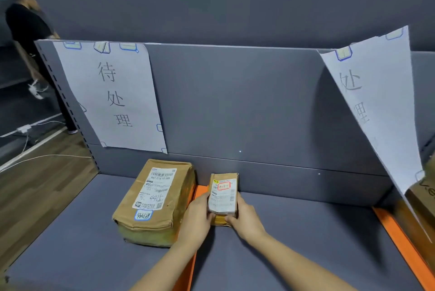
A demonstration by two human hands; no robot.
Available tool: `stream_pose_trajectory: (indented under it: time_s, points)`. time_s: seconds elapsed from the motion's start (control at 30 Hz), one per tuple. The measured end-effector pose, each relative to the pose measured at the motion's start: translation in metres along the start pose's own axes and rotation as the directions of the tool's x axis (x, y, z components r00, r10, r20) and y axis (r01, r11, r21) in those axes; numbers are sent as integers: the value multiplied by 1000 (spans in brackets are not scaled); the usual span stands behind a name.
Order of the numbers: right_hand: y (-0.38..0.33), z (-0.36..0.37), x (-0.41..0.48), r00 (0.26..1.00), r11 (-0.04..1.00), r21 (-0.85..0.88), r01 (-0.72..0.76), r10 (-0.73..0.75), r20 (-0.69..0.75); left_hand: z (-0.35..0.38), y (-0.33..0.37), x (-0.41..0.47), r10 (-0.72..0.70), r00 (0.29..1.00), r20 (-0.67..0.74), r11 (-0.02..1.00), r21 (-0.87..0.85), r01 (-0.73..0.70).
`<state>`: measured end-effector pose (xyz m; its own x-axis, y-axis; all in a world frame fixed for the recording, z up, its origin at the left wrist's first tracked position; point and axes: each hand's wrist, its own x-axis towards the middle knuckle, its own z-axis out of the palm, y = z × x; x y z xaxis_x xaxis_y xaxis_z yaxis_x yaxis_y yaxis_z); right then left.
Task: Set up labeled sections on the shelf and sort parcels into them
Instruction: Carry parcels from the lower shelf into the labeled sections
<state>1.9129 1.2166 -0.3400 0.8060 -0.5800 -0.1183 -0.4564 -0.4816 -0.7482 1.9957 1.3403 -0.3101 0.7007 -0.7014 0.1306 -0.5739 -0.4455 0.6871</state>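
A small brown parcel [223, 194] with a white shipping label stands on the grey shelf [294, 243], just right of an orange divider strip [200, 190]. My left hand [196, 217] grips its left side and my right hand [244, 216] grips its right side and near corner. A larger brown parcel [154, 199] with a white label and a blue-edged sticker lies in the left section. On the back panel above it hangs a white paper sign [113, 95] with handwritten characters. A second paper sign [374, 93] hangs at the right, its lower part peeling forward.
Another orange divider strip [400, 243] runs along the right section's edge, with a cardboard box [421, 199] behind the loose sign. A person in black [28, 31] stands at far left on a wooden floor [35, 180] with white cables.
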Motion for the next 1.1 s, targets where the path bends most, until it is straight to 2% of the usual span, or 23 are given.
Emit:
stream_pose_trajectory:
  time_s: [0.13,0.27,0.37,0.5,0.63,0.87,1.0,1.1]
  points:
    - [2,-4,1,1000,1000,0,-14,14,20,1,0,0,18,1000,1,999,38,-18]
    - [-2,-15,-5,998,999,-34,-10,12,59,4,-1,-1,61,998,17,984,164,-63]
    - [-4,-36,-23,998,994,-104,-16,23,66,9,3,-5,109,992,66,923,364,-126]
    - [10,-76,-60,1000,989,-146,-12,10,-16,15,35,-9,208,973,104,856,462,-233]
    - [32,-122,-119,989,987,-154,-38,16,-147,35,106,-32,329,925,188,872,316,-374]
    - [103,-206,-275,935,975,-141,-172,117,-335,115,239,-126,500,787,362,807,134,-575]
    - [151,-254,-384,861,946,-114,-304,222,-457,174,314,-191,592,687,421,744,42,-667]
    - [182,-290,-466,779,917,-105,-385,261,-571,212,377,-238,670,607,428,688,-52,-724]
